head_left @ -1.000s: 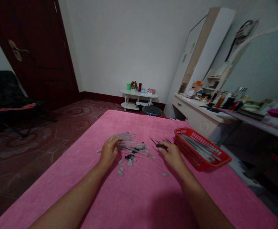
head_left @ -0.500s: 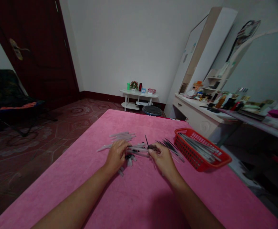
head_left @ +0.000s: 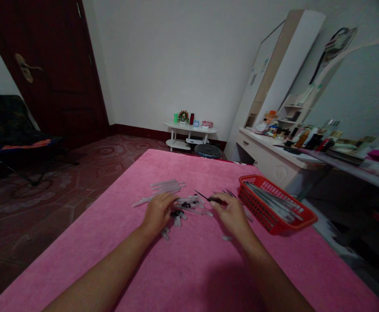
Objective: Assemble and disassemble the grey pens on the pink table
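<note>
My right hand pinches a thin, dark, pointed stick, which points left over the pile. My left hand rests at the pile's left side with its fingers curled, and whatever they grip is hidden. Between the hands lie short, pale, translucent tubes mixed with small black pieces. Several longer pale tubes lie side by side beyond my left hand. Thin black sticks are partly hidden behind my right hand. A small pale piece lies near my right wrist.
On the right of the pink cloth stands a red plastic basket with long grey sticks in it. Beyond the cloth are a small white table and a round dark stool. A cluttered dressing table stands at right.
My right hand has moved right, away from the pile, and the dark stick has tipped from nearly upright to pointing left. My left hand has hardly moved.
</note>
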{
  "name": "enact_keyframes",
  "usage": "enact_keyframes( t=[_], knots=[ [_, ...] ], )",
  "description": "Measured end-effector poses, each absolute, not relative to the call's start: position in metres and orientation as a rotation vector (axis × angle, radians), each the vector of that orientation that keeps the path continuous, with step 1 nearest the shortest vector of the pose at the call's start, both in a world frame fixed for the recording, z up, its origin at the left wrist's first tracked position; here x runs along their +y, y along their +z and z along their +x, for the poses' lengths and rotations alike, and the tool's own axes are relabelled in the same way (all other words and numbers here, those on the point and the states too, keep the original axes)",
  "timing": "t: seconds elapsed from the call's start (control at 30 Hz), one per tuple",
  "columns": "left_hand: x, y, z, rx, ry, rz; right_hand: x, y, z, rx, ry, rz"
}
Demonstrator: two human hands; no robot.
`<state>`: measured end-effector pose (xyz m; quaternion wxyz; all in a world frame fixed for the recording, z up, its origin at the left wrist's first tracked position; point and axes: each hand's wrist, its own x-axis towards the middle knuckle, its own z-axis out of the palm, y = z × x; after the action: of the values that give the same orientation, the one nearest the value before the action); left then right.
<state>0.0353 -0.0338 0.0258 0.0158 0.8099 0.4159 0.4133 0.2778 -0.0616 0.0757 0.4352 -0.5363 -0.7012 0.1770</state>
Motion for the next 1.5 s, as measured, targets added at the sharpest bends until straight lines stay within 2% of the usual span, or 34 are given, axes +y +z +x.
enact_keyframes(
  t=[0.3, 0.73, 0.83, 0.97, 1.17, 1.3, 1.5],
  knots=[
    [-0.03, 0.02, 0.032, 1.287, 1.346, 2.472, -0.066, 0.08, 0.28, -1.939, 0.247, -1.461],
    [-0.046, 0.037, 0.046, 1.197, 1.105, 2.674, -0.075, 0.094, 0.268, -2.249, -0.064, -1.495],
    [-0.043, 0.032, 0.046, 1.167, 1.186, 2.547, -0.079, 0.098, 0.264, -2.093, -0.141, -1.4],
    [-0.035, 0.028, 0.038, 1.287, 1.493, 2.173, -0.083, 0.113, 0.274, -1.652, -0.279, -1.33],
    [-0.03, 0.033, 0.029, 1.353, 1.762, 1.651, -0.065, 0.1, 0.297, -1.585, -0.044, -1.344],
    [-0.028, 0.031, 0.031, 1.327, 1.77, 1.624, -0.058, 0.07, 0.285, -1.872, 0.195, -1.356],
    [-0.025, 0.025, 0.032, 1.335, 1.717, 1.705, -0.067, 0.048, 0.243, -2.168, 0.164, -1.358]
  ],
)
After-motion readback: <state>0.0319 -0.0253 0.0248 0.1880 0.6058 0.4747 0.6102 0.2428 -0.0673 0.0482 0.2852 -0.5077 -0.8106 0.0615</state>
